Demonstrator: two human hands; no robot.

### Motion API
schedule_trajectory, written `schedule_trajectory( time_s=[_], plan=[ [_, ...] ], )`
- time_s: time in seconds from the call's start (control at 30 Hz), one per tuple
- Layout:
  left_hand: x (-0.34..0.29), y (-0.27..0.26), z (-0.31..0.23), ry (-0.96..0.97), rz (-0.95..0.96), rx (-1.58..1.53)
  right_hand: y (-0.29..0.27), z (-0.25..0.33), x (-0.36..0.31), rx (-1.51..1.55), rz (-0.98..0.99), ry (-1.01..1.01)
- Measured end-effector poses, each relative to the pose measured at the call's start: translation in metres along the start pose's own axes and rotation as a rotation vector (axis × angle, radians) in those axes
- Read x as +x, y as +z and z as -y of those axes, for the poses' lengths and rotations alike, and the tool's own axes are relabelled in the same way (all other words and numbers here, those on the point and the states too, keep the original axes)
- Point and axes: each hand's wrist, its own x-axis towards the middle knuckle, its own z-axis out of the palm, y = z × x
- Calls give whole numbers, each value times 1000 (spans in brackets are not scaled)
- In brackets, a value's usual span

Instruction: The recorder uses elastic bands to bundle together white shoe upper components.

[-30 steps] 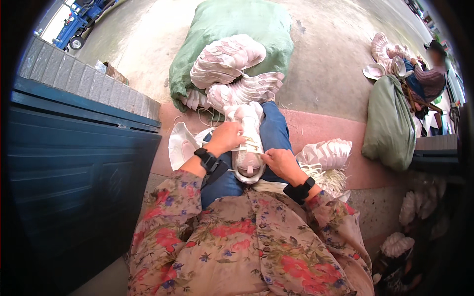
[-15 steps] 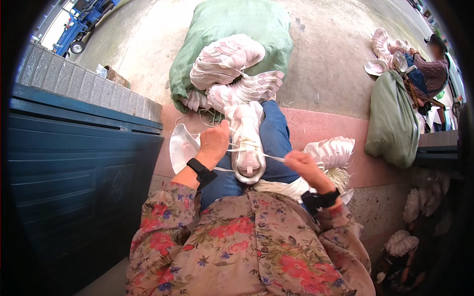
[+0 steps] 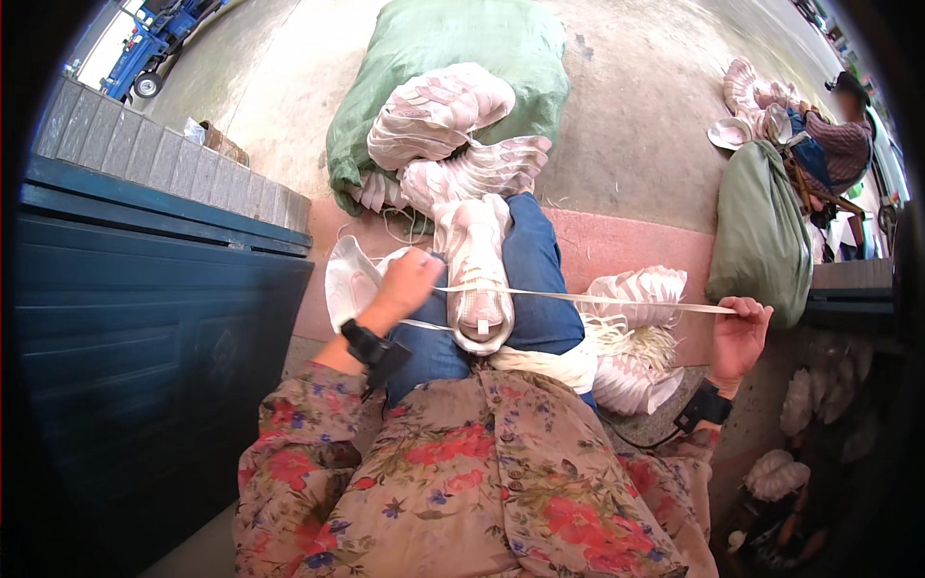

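Observation:
A white and pale pink shoe upper [image 3: 479, 252] lies lengthwise between my thighs. Across it runs a white flat shoelace [image 3: 617, 300], pulled straight out to the right. My right hand [image 3: 740, 337], far out to that side, pinches the lace between thumb and fingers. Close by the upper's left edge, my left hand [image 3: 408, 284] is closed, with the lace's other side reaching its fingers; the exact grip is partly hidden. A bundle of cream laces [image 3: 554, 368] drapes over my right thigh. Left of my left hand rests another white upper [image 3: 349, 279].
Stacked pink-white uppers [image 3: 438, 111] lean on a big green sack [image 3: 462, 34] ahead. More uppers [image 3: 636, 289] lie to my right. A blue door [image 3: 154, 356] stands at left. At far right, a person [image 3: 836, 144] sits beyond another green sack [image 3: 761, 231].
My right hand has swung far out to the right, drawing a long stretch of lace across the shoe upper. My left hand has shifted slightly left and down.

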Motion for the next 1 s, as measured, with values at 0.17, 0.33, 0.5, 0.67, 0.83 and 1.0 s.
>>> schedule_trajectory(
  time_s=[0.17,0.33,0.5,0.67,0.83,1.0],
  plan=[
    [8,-108,23,-310,38,-709,-40,13,7,-128,67,99],
    [-3,-209,67,-272,-392,-914,-17,-52,14,-1540,-253,-42],
    [0,-162,84,-74,-428,171,-16,-166,-9,-1560,494,394],
    [-30,-41,1,-201,185,-355,-23,-235,-14,-1814,855,86],
    [-44,8,-9,251,50,144,-20,-250,-8,-2036,791,-47],
    [-43,14,-10,304,-69,530,-16,-256,-11,-2120,732,-66]
  ],
)
